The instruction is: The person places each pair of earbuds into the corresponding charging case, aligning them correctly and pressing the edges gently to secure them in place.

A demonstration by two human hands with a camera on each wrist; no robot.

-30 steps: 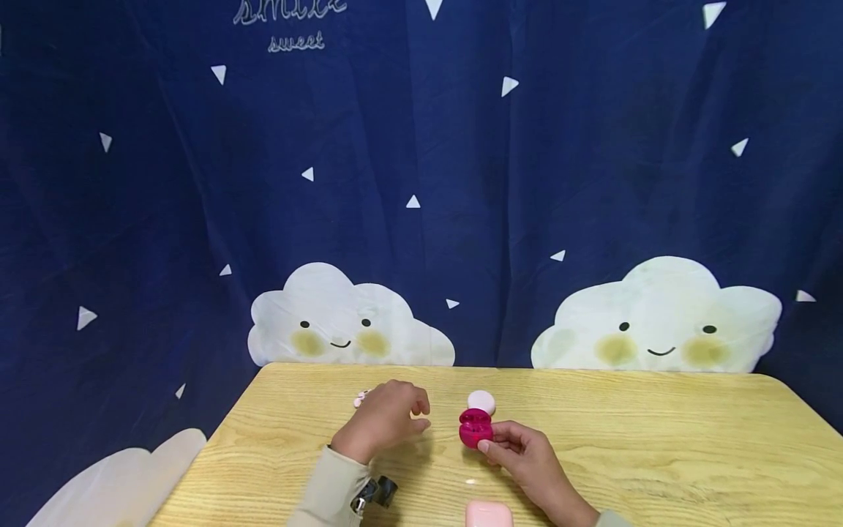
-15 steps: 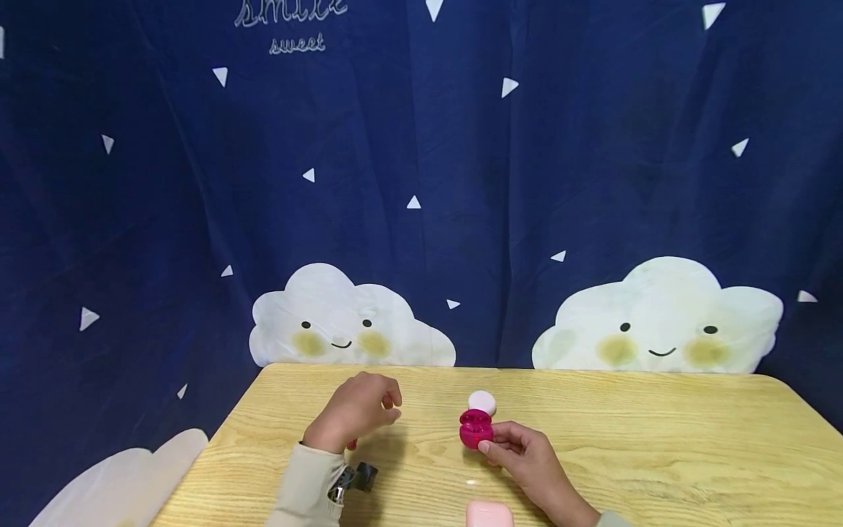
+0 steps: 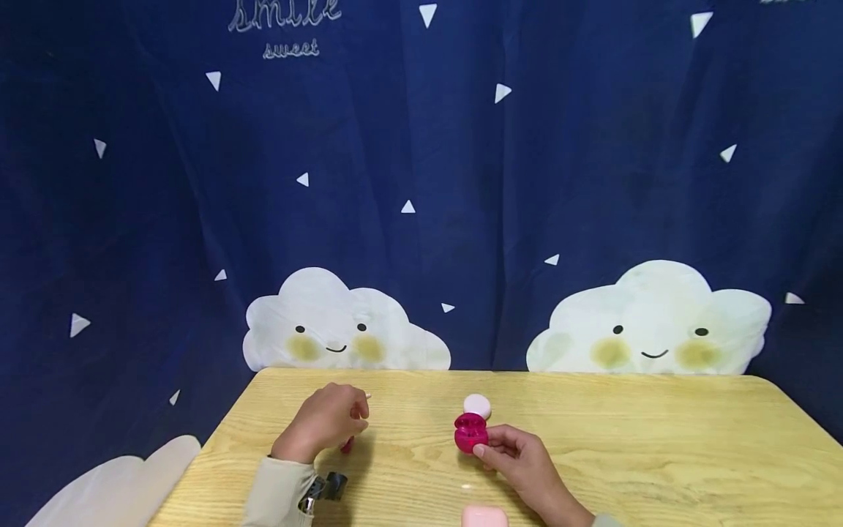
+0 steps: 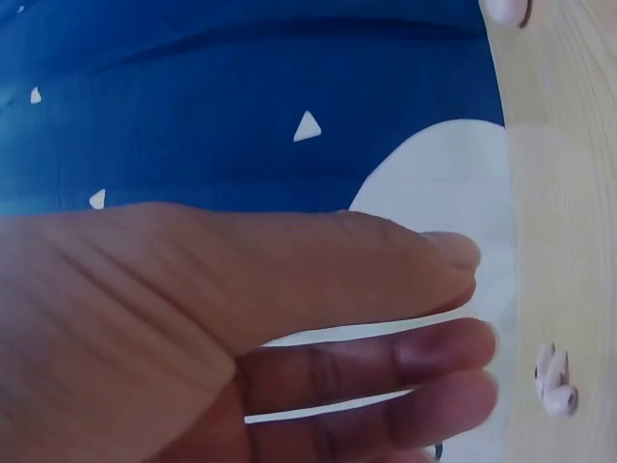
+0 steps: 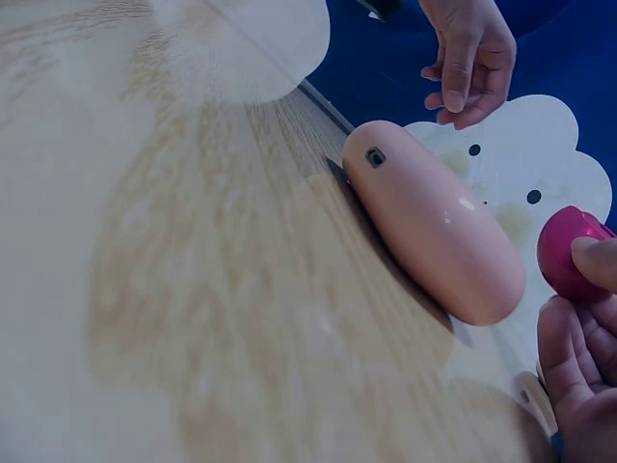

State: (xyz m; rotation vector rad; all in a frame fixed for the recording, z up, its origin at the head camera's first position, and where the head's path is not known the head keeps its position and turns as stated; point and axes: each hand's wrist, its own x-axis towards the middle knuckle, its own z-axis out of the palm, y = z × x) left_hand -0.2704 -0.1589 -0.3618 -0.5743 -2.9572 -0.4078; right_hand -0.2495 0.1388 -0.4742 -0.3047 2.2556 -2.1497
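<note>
My right hand [image 3: 530, 465] pinches a magenta earbud case [image 3: 470, 433] with its lid raised, above the middle of the table. What lies inside the case is too small to make out. My left hand [image 3: 326, 421] hovers at the table's left side, its fingers loosely bent; the left wrist view shows the thumb and fingers apart and holding nothing. Pale pink earbuds [image 4: 556, 381] lie on the table ahead of those fingertips. A small magenta piece [image 3: 347, 444] shows just below the left hand, its kind unclear.
A pale round object [image 3: 477, 406] lies right behind the magenta case. Near the front edge sits a glossy pink case [image 3: 484, 516], whose small port shows in the right wrist view. The wooden table [image 3: 658, 439] ends at a dark blue curtain [image 3: 421, 146].
My left hand has moved left, away from the magenta case, and the small magenta piece has come into sight beneath it. The right hand keeps holding the case in much the same place.
</note>
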